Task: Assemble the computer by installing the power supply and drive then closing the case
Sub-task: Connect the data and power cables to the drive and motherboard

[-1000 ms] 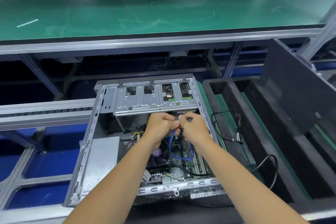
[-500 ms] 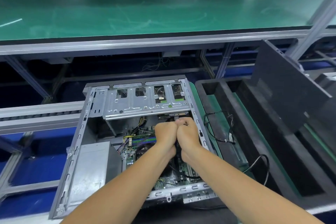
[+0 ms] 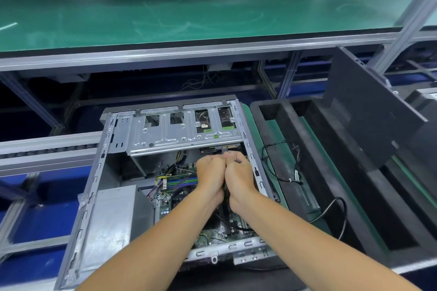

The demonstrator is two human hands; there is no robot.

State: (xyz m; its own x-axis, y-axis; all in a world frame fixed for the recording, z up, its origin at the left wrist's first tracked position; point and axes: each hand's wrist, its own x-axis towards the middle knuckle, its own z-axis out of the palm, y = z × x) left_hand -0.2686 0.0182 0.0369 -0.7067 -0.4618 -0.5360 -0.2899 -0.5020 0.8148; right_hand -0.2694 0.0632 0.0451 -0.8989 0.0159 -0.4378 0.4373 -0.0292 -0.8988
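Observation:
The open computer case (image 3: 94, 184) lies flat in front of me, with the motherboard (image 3: 212, 236) exposed. A grey power supply (image 3: 111, 215) sits in its near-left corner. The silver drive cage (image 3: 165, 137) spans the far end, and a drive (image 3: 203, 123) shows through its slots. My left hand (image 3: 209, 172) and right hand (image 3: 238, 177) are pressed together, fingers curled, just below the drive's rear connector edge (image 3: 227, 148). A dark cable end (image 3: 238, 161) pokes out at my right fingers; the rest of the cable is hidden by my hands.
A dark side panel (image 3: 369, 106) leans upright at the right, behind a black foam tray (image 3: 319, 172). Loose black wires (image 3: 293, 172) lie on the green mat beside the case. A green workbench (image 3: 189, 14) runs across above, and a roller conveyor (image 3: 47, 149) runs at left.
My hands, which held a looping blue cable apart over the board, have closed together and moved up to the drive's edge. The blue loop is no longer visible.

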